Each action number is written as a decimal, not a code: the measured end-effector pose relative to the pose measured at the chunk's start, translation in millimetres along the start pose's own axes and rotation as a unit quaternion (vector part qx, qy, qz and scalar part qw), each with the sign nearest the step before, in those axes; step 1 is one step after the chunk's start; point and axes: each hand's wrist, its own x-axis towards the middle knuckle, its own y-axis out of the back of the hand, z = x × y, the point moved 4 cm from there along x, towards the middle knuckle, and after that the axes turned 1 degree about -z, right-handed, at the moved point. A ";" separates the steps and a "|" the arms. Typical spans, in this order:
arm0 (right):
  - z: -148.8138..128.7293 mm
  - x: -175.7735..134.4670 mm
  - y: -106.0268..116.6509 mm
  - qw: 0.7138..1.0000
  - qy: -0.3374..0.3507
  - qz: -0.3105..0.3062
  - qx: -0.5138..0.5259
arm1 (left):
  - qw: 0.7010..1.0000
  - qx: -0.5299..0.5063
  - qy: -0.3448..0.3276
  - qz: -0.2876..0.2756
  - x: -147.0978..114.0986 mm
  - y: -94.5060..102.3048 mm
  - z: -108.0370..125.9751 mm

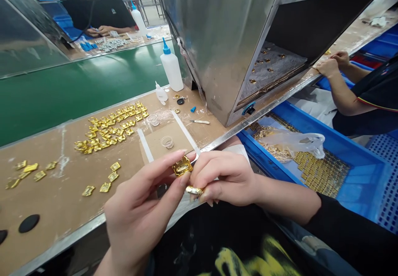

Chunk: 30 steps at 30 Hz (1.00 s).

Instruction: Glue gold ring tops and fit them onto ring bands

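Between the thumb and fingers of my left hand (146,197) is a small square gold metal piece (183,166) with an oval shape in its middle. My right hand (228,176) is closed beside it, pinching a rounded, shiny gold piece (194,190) at its fingertips. The two hands nearly touch, just past the bench's front edge. Behind them a cardboard-coloured sheet (155,141) lies on the bench, with thin clear rings (167,142) on it. Many similar gold pieces (115,127) lie in rows to the left, and a few loose gold pieces (105,187) lie nearer.
A white bottle with a blue tip (172,69), a small dropper bottle (161,93) and a knife (200,122) stand or lie by a metal housing (217,39). Right, a blue crate (367,176) holds gold pieces. Co-workers' hands (334,64) appear at right and far left.
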 end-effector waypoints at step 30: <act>6.1 -4.6 -5.0 0.987 -0.119 0.035 0.099 | 0.999 -0.035 0.035 -0.008 -0.6 2.9 -4.2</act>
